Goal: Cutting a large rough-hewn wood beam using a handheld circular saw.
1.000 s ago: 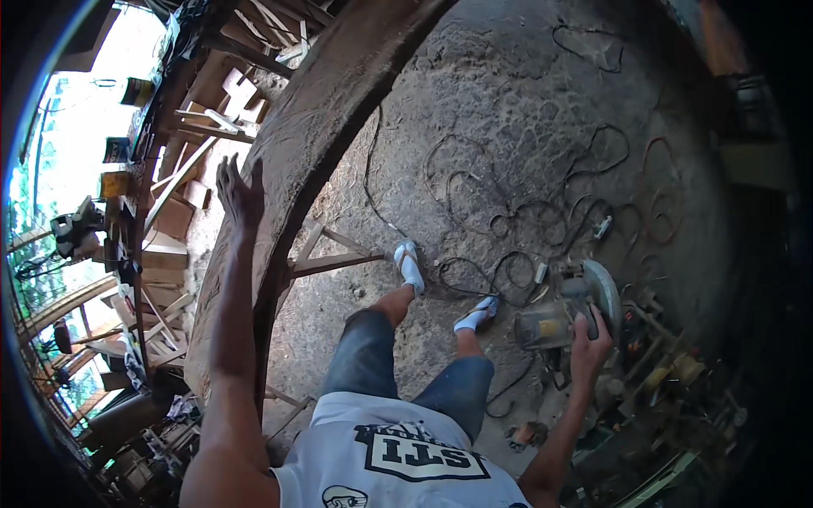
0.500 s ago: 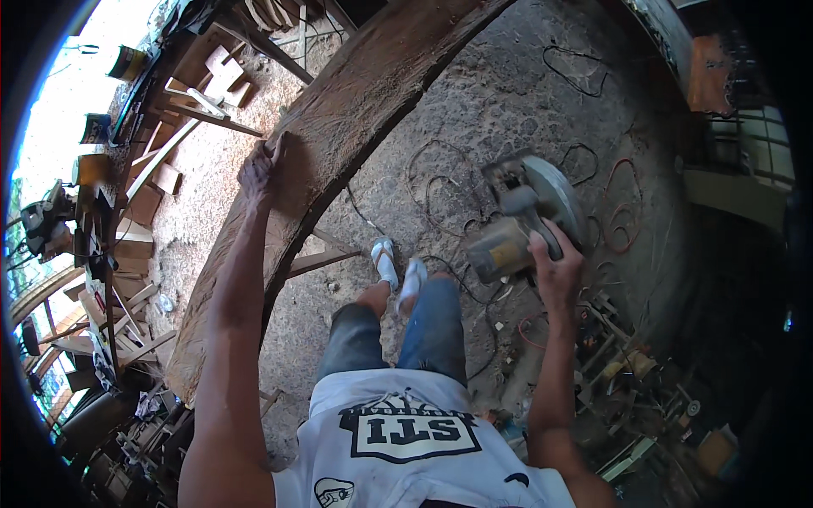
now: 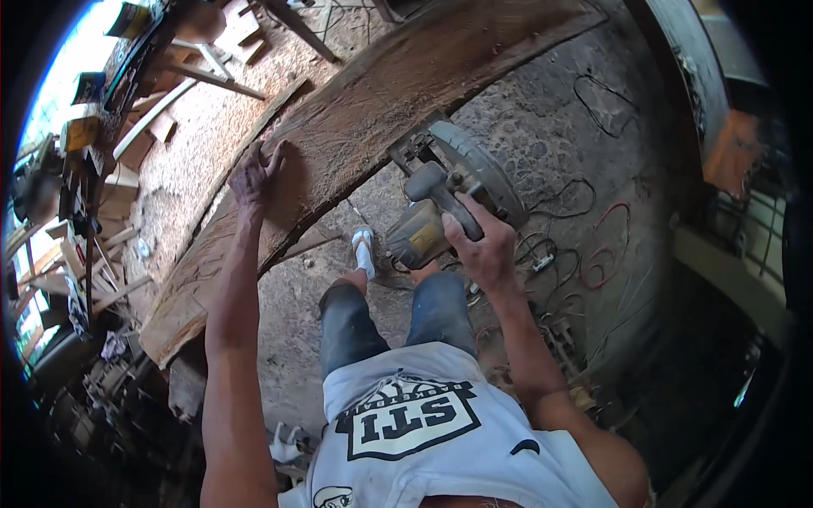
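Observation:
A long, thick wooden slab [image 3: 356, 127] runs slantwise from the lower left to the upper right, with sawdust on its brown face. My left hand [image 3: 257, 176] rests on its left part, fingers apart. In my right hand [image 3: 484, 245] is the rear handle of a circular saw [image 3: 432, 190], fingers wrapped round it. The saw's base plate reaches the slab's right edge; whether it rests on the wood I cannot tell. Its blade is mostly hidden by the rounded grey guard [image 3: 478, 161].
Scrap boards [image 3: 241, 34] and sawdust lie beyond the slab at the upper left. Black cables [image 3: 605, 102] and a red cord [image 3: 597, 254] loop across the rough floor on the right. My sandalled foot [image 3: 363, 252] stands below the slab.
My right hand has brought the circular saw leftward and up to the slab's edge. My left hand stays on the slab. The view has shifted and my feet have moved apart.

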Tool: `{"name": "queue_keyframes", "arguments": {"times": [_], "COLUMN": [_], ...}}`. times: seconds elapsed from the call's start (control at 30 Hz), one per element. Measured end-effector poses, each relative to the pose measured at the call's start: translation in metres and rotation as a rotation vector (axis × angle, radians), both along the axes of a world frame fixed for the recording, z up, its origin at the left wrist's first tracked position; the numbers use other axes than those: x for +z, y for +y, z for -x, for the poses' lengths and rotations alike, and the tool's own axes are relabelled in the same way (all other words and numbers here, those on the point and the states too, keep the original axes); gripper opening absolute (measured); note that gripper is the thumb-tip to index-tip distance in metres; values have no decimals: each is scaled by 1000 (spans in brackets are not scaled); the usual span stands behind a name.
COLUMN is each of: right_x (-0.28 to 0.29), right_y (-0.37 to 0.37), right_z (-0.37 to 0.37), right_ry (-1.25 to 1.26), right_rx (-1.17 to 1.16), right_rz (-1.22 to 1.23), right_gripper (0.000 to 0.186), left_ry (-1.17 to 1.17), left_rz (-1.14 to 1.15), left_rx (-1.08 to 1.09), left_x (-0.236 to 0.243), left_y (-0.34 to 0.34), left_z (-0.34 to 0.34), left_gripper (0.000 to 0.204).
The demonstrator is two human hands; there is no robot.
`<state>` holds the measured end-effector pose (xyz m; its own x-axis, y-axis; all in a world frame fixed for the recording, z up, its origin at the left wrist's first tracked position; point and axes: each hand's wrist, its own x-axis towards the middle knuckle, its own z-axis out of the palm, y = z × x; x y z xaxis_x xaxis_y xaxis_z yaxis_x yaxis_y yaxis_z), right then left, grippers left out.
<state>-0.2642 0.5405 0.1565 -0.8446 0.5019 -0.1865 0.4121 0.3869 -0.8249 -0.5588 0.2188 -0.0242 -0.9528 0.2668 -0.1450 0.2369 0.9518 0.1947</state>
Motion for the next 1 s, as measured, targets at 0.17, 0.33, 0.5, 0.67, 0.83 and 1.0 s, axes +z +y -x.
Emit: {"name": "queue_keyframes", "arguments": {"times": [0.17, 0.33, 0.5, 0.67, 0.83, 1.0], "right_x": [-14, -14, -13, -11, -12, -5], "right_y": [3, 11, 16, 17, 20, 16], "right_z": [14, 17, 19, 27, 24, 18], "right_ry": [-32, -148, -160, -181, -224, -250], "right_rx": [119, 187, 228, 256, 218, 187], "right_rz": [-6, 74, 64, 45, 22, 71], "right_gripper": [50, 52, 53, 53, 53, 52], "left_ry": [48, -1, 17, -17, 9, -51], "left_rz": [-42, -96, -138, -107, -61, 9], "left_rx": [8, 20, 35, 46, -4, 12], "left_x": [5, 18, 19, 17, 5, 5], "left_y": [1, 10, 13, 5, 7, 0], "left_z": [-3, -6, -7, -1, 2, 1], "left_gripper": [53, 50, 53, 51, 49, 58]}}
